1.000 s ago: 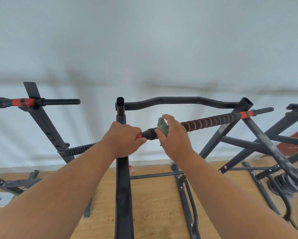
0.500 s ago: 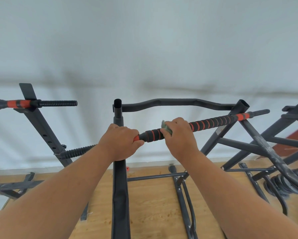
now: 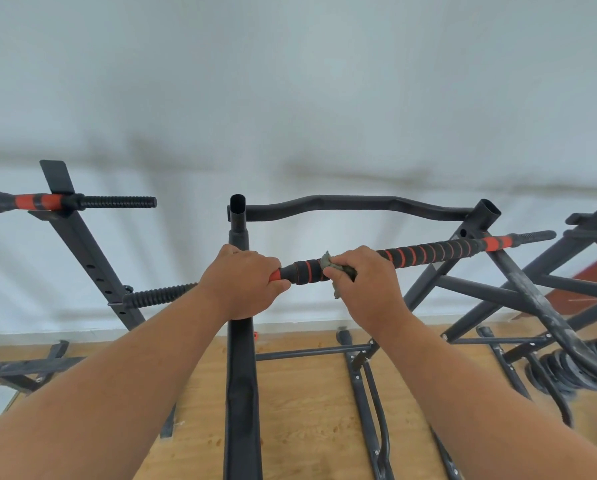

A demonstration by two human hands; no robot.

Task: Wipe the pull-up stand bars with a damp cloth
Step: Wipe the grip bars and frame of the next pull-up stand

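**A:** Biggest worry is the pull-up stand (image 3: 241, 375) rocking if they lean on it. The left hand (image 3: 243, 282) is clenched round the padded bar (image 3: 428, 252) at the upright.

**B:** Smaller one: the damp cloth (image 3: 338, 270), wrapped on the bar under the gripping right hand (image 3: 363, 284), might snag on those foam ridges.

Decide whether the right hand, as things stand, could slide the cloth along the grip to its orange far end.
Probably yes. The right hand already holds the cloth round the grip, and nothing sits on the grip between it and the orange far end.
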